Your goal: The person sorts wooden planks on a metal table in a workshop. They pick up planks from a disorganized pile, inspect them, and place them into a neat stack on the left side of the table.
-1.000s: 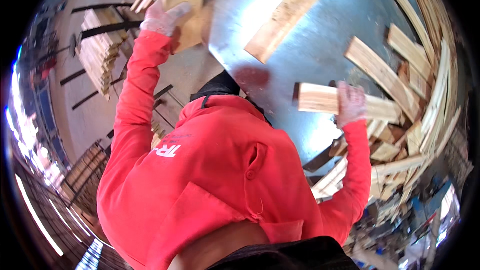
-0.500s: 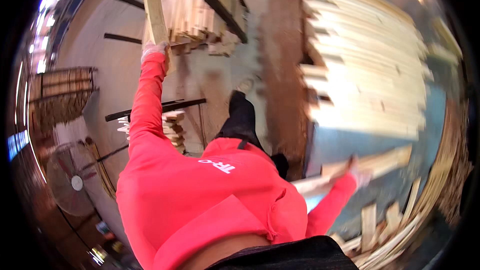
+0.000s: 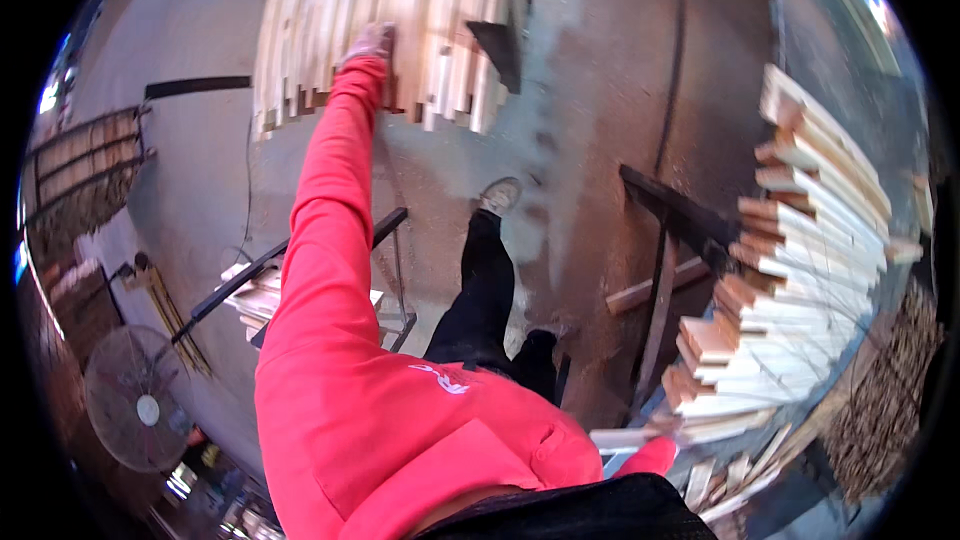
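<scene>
Ahead and to the left, my left arm in a red sleeve reaches out over a stack of pale wooden boards [image 3: 310,20]. My left hand [image 3: 372,43], which looks gloved, is closed at the edge of a wooden board [image 3: 405,70] lying on top among the others. At the lower right my right hand [image 3: 664,428] is small and blurred beyond its red sleeve. It is beside a pale board [image 3: 725,427] at the near edge of a second stack of boards [image 3: 800,280]; its fingers cannot be made out.
Dark metal arms [image 3: 200,90] jut out left of the far stack. A dark metal stand [image 3: 660,210] is at the right stack's side. Below my left arm, a metal frame [image 3: 240,290] holds more boards. A round fan [image 3: 135,400] stands lower left. Loose offcuts [image 3: 735,485] lie lower right.
The board that my left hand held up now appears to lie on the far stack, with the hand lower over it. My view has turned, and my right hand appears closer to my body.
</scene>
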A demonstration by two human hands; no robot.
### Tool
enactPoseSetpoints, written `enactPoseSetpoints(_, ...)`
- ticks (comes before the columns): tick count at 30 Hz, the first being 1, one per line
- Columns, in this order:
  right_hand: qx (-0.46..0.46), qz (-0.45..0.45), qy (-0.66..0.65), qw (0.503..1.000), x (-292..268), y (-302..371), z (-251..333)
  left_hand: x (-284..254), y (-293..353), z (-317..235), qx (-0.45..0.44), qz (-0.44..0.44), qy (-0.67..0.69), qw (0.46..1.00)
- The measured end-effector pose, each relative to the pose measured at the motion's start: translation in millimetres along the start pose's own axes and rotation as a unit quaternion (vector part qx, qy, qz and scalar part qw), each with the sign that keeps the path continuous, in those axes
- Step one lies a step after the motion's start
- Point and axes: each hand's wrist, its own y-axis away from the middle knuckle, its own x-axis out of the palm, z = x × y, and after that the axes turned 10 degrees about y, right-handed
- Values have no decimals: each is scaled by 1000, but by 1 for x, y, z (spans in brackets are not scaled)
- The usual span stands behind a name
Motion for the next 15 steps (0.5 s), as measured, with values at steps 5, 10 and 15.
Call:
enactPoseSetpoints(5,37,181,-475,860,-43,13,-45,-9,80,-62,250,-124,28,960)
enactPoseSetpoints(10,17,285,-754,591,-82,31,-100,50,418,-175,449,173,264,836)
enactPoseSetpoints(15,-39,406,-827,387,-115,7,-209,212,750,-250,7,744,310,592)
